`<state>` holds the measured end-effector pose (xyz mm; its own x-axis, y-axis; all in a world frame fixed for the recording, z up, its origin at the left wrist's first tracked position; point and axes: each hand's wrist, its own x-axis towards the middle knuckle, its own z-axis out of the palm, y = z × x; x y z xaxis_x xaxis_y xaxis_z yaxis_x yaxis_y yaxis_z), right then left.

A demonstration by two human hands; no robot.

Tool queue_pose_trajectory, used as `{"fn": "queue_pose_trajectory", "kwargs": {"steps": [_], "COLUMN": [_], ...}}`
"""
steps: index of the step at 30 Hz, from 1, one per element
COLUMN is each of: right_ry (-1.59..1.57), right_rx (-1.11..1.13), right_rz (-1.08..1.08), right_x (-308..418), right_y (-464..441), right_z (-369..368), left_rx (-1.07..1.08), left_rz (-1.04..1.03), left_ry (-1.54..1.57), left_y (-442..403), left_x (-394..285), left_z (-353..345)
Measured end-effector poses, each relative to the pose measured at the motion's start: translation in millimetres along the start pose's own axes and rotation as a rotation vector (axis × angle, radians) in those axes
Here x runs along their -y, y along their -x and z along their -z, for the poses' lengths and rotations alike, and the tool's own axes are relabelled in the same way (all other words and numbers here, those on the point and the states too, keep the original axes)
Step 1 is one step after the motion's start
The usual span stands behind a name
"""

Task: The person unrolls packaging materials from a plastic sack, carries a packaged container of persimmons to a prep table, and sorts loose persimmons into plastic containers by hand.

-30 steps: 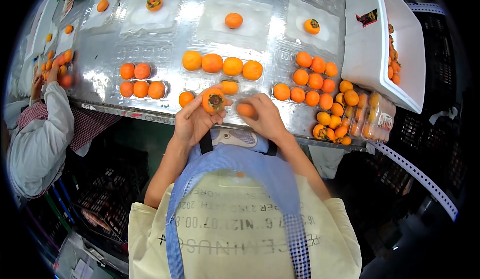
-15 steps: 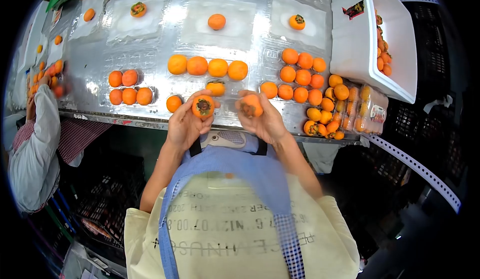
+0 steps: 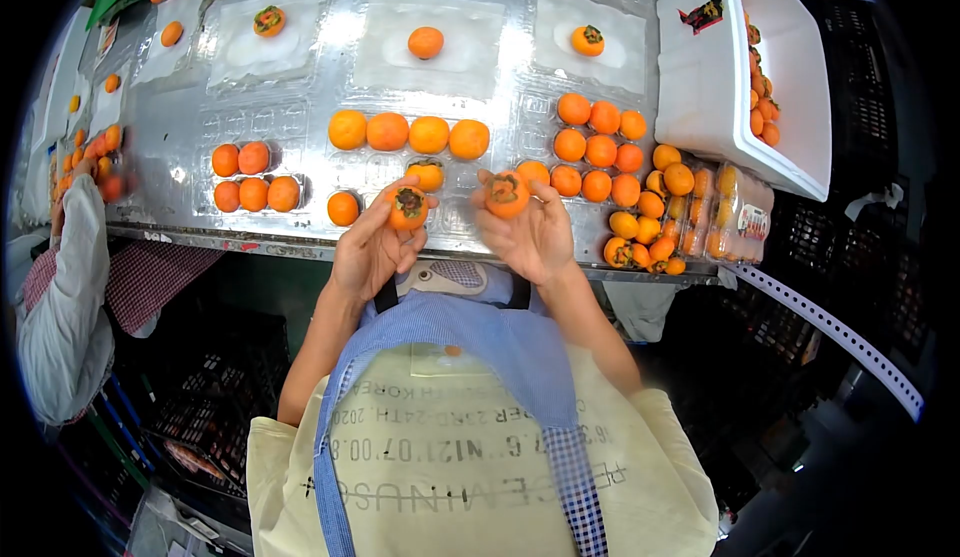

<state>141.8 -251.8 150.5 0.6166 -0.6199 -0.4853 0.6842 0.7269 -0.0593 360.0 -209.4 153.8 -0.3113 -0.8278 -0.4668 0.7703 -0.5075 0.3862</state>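
Containers first: big white box point(image 3: 695, 92) far right, with a heap of persimmons point(image 3: 764, 107) inside, too jumbled to count. Just nearer are clear packs point(image 3: 742, 219), also full of persimmons, and a loose pile point(image 3: 650, 232) touching on their left, overlapping too much for a count.

Left tray point(image 3: 284, 161) has five, two far and three near. Around the right tray point(image 3: 540, 122) I get ten, rows of 3, 3 and 4, the near-left one partly behind a hand. Between those on the table point(image 3: 150, 132): four in a line point(image 3: 387, 132), one nearer them, and one left of the hands. Three big sheets point(image 3: 470, 17) on the far side carry one each.

Left hand point(image 3: 365, 245) has its fingers curled around one persimmon point(image 3: 409, 207), calyx showing. Right hand point(image 3: 535, 242) grips another point(image 3: 507, 195), also calyx out. Both are above the near edge, apart from each other
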Motion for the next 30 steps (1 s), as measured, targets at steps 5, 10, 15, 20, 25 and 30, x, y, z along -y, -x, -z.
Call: {"fn": "queue_pose_trajectory", "kwargs": {"steps": [5,10,15,20,25,30], "right_ry": [0.613,1.298,1.846,2.049,2.220,2.218], "right_rx": [-0.154,-0.229,-0.197,-0.170,-0.135,-0.260], "right_rz": [0.148,0.407,0.476,0.486,0.425,0.778], "right_x": [1.6,-11.3,-13.9,-23.0,-23.7,-4.8], "right_y": [-0.2,-2.6,0.6,-3.8,-9.2,-30.9], "right_z": [6.9,25.4,20.0,22.8,24.2,1.6], "left_rx": [-0.152,-0.101,-0.091,-0.090,-0.126,-0.180], "left_rz": [-0.097,-0.458,-0.447,-0.436,-0.506,-0.447], "left_ry": [-0.839,-1.758,-1.883,-1.828,-1.671,-1.554], "left_y": [-2.9,-10.4,-10.7,-8.6,-5.9,-1.7], "left_x": [5.6,19.3,20.3,18.0,15.3,7.3], "left_z": [13.1,17.4,20.0,17.8,17.2,13.8]}}
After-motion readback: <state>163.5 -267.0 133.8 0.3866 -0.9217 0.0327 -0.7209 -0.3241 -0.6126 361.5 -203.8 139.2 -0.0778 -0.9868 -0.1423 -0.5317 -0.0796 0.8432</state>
